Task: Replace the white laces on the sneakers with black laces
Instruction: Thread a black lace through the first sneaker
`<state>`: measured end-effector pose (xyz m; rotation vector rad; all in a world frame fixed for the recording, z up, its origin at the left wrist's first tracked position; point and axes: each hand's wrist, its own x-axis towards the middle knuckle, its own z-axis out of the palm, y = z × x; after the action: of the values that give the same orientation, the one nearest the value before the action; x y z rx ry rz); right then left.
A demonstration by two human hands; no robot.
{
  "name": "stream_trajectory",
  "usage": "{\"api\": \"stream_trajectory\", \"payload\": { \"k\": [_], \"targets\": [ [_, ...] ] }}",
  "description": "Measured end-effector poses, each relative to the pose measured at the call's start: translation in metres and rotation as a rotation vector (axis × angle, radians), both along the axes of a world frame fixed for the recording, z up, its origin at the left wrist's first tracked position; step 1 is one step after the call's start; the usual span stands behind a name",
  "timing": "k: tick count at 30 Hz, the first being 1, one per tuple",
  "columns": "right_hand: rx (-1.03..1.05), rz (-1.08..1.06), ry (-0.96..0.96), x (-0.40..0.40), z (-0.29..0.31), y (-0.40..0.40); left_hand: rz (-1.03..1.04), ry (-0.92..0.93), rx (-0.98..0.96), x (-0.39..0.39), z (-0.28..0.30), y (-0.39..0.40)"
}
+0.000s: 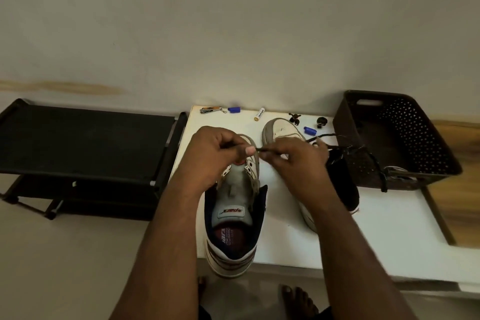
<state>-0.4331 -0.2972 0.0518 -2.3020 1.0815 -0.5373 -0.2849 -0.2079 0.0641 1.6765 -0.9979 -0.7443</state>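
Above the near sneaker (235,215) on the white surface (376,236), both hands, left (217,156) and right (293,161), pinch a black lace (337,148).

A plain pale wall (233,21) stands behind a white table (376,228). A black shelf rack (85,143) stands left of it, on pale floor (65,267).

A white tabletop (389,228) carried two sneakers (233,215), a dark basket (394,138) at three o'clock, and small items along twelve o'clock.
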Motion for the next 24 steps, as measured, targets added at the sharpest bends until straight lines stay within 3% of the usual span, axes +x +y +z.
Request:
{"api": "stream_trajectory", "payload": {
  "k": [3, 6, 8, 10, 14, 18, 22, 24],
  "targets": [
    [0.009, -0.323, -0.152, -0.029, 0.000, -0.028, 0.027, -0.040, 0.056, 0.015, -0.002, 0.008],
    [-0.205, -0.521, 0.001, -0.049, 0.008, -0.034, 0.091, -0.112, 0.116, 0.022, -0.006, 0.010],
    [-0.260, -0.484, -0.085, -0.037, 0.012, -0.016, 0.149, -0.126, 0.131, 0.020, -0.009, 0.007],
    [-0.199, -0.267, -0.227, -0.011, 0.012, 0.007, 0.175, -0.123, 0.137, 0.016, -0.009, 0.004],
    [0.045, 0.070, -0.108, 0.019, -0.007, 0.023, 0.005, -0.067, 0.167, 0.009, -0.004, 0.006],
    [0.101, -0.075, -0.200, 0.007, -0.008, 0.007, 0.001, -0.015, 0.178, 0.016, -0.001, 0.012],
    [-0.243, -0.174, -0.104, 0.005, -0.007, 0.012, 0.035, -0.056, 0.257, 0.023, -0.002, 0.018],
    [-0.193, -0.116, -0.056, 0.011, -0.006, 0.022, 0.131, -0.037, 0.266, 0.023, -0.004, 0.017]
  ]
}}
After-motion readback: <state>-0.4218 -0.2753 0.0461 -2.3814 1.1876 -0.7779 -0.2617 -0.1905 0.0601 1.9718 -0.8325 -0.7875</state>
